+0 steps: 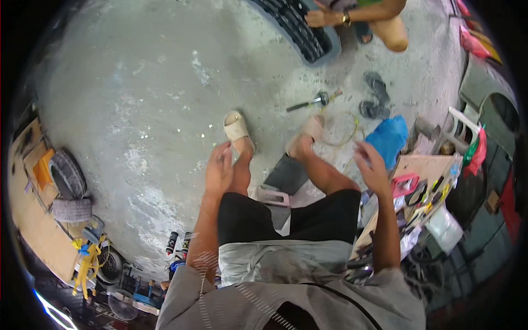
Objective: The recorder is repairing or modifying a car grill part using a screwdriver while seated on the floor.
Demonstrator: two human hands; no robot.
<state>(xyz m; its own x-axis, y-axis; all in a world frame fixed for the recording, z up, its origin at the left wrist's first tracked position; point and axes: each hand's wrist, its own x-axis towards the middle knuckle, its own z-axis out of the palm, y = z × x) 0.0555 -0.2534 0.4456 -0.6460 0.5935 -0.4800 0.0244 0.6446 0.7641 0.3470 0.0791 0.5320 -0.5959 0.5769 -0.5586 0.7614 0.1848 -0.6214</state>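
Note:
My left hand [219,169] hangs in the air by my left knee, its fingers loosely bent and nothing clearly held in it. Off to the right, my right hand [373,168] is raised near a blue plastic bag [389,140], with its fingers apart and slightly blurred. Between my feet and the far side lies a tool with a black handle and metal head [314,101] on the concrete floor. A thin yellowish hose or cord [356,122] loops beside my right foot. Neither hand touches any of these.
Another person's hand [318,17] rests on a long black ribbed part [312,48] at the top. Dark slippers [375,91] lie nearby. On the right, a wooden board [421,165] bears several tools and a pink-red frame [404,185]. Tires [69,175] stand at left; spray cans [172,242] are lower left.

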